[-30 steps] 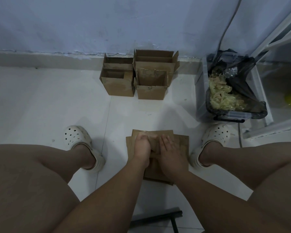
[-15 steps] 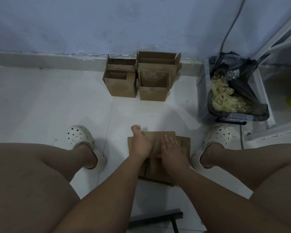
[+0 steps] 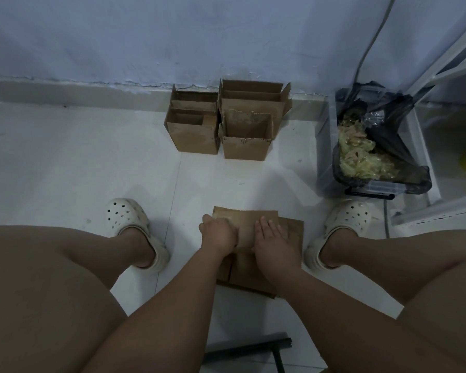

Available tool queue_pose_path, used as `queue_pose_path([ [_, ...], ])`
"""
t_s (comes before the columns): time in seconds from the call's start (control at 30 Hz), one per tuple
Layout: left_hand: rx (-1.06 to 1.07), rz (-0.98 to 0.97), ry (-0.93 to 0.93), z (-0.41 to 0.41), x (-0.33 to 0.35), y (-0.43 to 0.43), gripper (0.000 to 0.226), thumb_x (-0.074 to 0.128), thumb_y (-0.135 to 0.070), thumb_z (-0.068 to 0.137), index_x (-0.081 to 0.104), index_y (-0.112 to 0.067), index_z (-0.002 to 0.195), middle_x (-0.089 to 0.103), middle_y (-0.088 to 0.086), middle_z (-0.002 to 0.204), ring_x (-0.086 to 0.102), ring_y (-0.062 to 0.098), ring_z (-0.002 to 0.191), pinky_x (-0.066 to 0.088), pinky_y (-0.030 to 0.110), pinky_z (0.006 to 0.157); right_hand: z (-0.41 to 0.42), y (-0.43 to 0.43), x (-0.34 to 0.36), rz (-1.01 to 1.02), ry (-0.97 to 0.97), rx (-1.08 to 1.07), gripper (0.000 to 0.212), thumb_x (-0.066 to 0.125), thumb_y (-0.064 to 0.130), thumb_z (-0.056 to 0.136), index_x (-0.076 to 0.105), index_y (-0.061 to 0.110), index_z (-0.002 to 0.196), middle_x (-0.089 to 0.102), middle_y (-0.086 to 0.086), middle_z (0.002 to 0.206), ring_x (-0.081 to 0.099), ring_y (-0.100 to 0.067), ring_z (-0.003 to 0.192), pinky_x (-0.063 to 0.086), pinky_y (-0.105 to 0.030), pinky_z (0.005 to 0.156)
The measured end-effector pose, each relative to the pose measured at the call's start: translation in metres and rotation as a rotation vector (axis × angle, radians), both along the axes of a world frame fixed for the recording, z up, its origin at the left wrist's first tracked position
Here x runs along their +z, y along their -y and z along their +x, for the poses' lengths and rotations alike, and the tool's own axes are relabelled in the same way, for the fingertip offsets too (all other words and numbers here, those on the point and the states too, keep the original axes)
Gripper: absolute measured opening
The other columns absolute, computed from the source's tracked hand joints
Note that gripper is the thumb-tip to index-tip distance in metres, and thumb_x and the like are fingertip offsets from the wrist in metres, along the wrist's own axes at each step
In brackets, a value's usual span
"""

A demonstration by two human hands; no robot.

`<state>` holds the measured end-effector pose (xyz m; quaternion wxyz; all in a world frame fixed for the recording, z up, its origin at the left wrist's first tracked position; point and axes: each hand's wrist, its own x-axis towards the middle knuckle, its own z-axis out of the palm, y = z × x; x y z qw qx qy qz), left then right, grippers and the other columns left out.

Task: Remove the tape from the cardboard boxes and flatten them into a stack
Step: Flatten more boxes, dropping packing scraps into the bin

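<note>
A stack of flattened cardboard boxes (image 3: 289, 230) lies on the white floor between my feet. My left hand (image 3: 218, 232) rests on the top sheet near its far left corner, fingers curled into a fist with nothing visible inside. My right hand (image 3: 273, 239) presses flat on the right part of the top sheet, fingers straight and pointing away from me. Against the wall stand two open cardboard boxes, a left one (image 3: 193, 130) and a right one (image 3: 246, 122) with its flaps up. No tape is visible on them from here.
A clear bin (image 3: 374, 188) lined with a black bag holds crumpled yellowish tape at the right. A white metal shelf frame (image 3: 441, 76) stands behind it, with a cable running down the wall. My feet in white clogs (image 3: 127, 218) flank the stack. A dark bar (image 3: 253, 348) lies near me.
My left hand shifted to the top sheet's far left corner and its thumb, raised half a second ago, came back down. My right hand stayed flat on the stack.
</note>
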<state>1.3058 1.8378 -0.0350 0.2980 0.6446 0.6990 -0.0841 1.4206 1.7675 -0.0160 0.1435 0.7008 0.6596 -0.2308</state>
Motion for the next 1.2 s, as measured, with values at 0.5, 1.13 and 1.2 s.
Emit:
queue_pose_path([
  [0.5,0.541,-0.147,0.757,-0.04,0.023,-0.021,0.025,0.051,-0.014,0.091,0.047,-0.009,0.067,0.054,0.011,0.075,0.053,0.025,0.075,0.051,0.039,0.07,0.013,-0.004,-0.007,-0.017,-0.003,-0.093,0.055,0.024,0.021,0.104,0.001,0.006,0.152,0.001,-0.012,0.16,0.007,-0.025,0.148,0.004,-0.036,0.119],
  [1.13,1.544,-0.633,1.361,-0.027,0.0,-0.018,0.026,0.025,-0.001,0.101,0.05,-0.002,0.104,0.053,0.012,0.078,0.031,0.008,0.043,0.037,0.016,0.031,0.015,0.001,-0.004,-0.039,-0.073,-0.262,0.06,0.036,0.007,0.093,0.016,0.006,0.15,0.019,-0.013,0.157,0.028,-0.033,0.139,0.026,-0.042,0.114],
  [1.2,1.498,-0.651,1.326,-0.028,-0.002,-0.024,0.033,0.023,0.0,0.097,0.055,-0.002,0.105,0.058,0.015,0.085,0.03,0.009,0.047,0.028,0.015,0.03,0.014,0.001,-0.006,-0.048,-0.088,-0.295,0.058,0.037,0.007,0.091,0.021,0.005,0.147,0.024,-0.014,0.154,0.033,-0.035,0.134,0.033,-0.043,0.109],
])
